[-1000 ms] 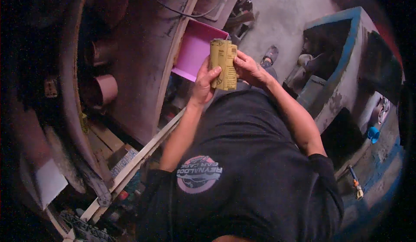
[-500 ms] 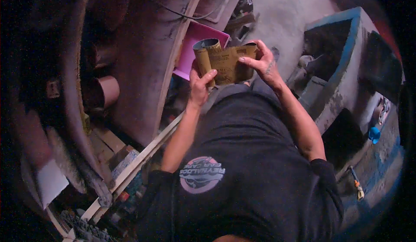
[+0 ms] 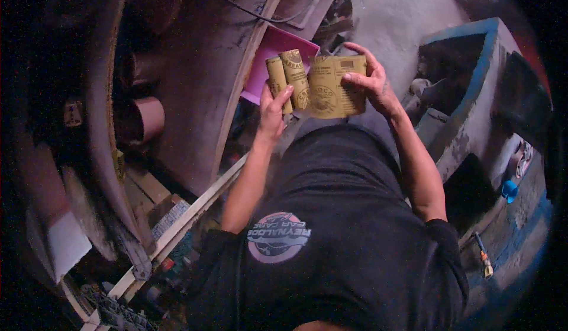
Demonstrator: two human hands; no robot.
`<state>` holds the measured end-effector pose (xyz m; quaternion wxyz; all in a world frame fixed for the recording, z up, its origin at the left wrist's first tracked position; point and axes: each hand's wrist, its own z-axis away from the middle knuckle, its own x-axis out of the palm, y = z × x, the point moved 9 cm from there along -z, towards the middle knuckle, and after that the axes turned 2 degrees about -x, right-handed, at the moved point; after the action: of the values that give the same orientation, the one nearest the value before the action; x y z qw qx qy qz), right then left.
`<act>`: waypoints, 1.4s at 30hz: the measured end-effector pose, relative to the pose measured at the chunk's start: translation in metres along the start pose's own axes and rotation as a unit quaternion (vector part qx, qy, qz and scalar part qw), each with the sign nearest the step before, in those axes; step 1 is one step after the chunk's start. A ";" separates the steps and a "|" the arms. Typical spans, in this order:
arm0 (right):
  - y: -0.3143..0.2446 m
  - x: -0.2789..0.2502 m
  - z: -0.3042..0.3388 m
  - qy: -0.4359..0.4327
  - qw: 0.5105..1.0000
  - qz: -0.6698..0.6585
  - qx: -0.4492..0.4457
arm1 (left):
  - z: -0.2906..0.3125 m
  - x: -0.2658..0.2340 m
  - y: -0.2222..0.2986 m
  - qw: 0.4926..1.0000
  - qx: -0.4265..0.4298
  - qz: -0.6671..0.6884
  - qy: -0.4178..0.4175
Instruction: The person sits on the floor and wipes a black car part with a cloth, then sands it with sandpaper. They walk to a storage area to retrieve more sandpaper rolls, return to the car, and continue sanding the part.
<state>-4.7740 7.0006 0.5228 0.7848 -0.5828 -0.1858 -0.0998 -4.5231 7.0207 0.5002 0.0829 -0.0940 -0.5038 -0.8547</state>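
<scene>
My left hand [image 3: 274,109] is closed on curled pieces of sandpaper [image 3: 295,76], their printed yellow-brown backing facing outward. One narrow curl stands beside a wider one, and my thumb presses across the front. My right hand [image 3: 376,88] pinches a broader, gently bowed sandpaper sheet [image 3: 336,91], thumb on its printed face and fingers behind. A gap shows between the two hands' pieces at the top; lower down their edges lie close together, and I cannot tell whether they touch. The abrasive side is mostly turned away.
A pink tray [image 3: 255,64] lies behind my left hand, beside a large brown panel [image 3: 195,82]. To the right is a concrete basin [image 3: 494,52] with a blue-painted rim. A brush-like tool [image 3: 485,257] and a blue cup-like object [image 3: 509,191] lie at the lower right.
The sandpaper has tilted so its printed faces show more and the dark curl openings less. My right hand has moved slightly right, and a gap has opened between its sheet and the left-hand curls.
</scene>
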 end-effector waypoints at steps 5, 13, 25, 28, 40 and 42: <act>-0.005 -0.018 -0.004 -0.003 0.995 0.079 -0.055 | -0.002 -0.024 -0.006 0.995 -0.008 -0.002 0.099; 0.043 0.029 0.004 -0.093 0.938 0.333 0.016 | 0.003 0.014 -0.021 0.995 -0.022 -0.091 0.021; 0.076 0.000 0.005 -0.005 0.971 0.231 0.061 | -0.004 0.025 -0.016 0.994 -0.014 -0.107 0.010; 0.073 -0.005 0.005 0.002 0.971 0.231 0.055 | -0.008 0.021 -0.014 0.988 0.004 -0.155 0.003; 0.078 0.014 0.001 0.027 0.986 0.157 0.053 | -0.006 0.023 0.016 0.956 0.125 -0.250 0.085; 0.085 0.011 -0.005 0.008 0.987 0.156 0.023 | -0.008 0.013 0.015 0.951 0.156 -0.247 0.099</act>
<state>-4.7317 7.0224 0.4515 0.8056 -0.5853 -0.0884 0.0240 -4.5332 7.0055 0.5125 -0.0678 0.1324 -0.6273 -0.7644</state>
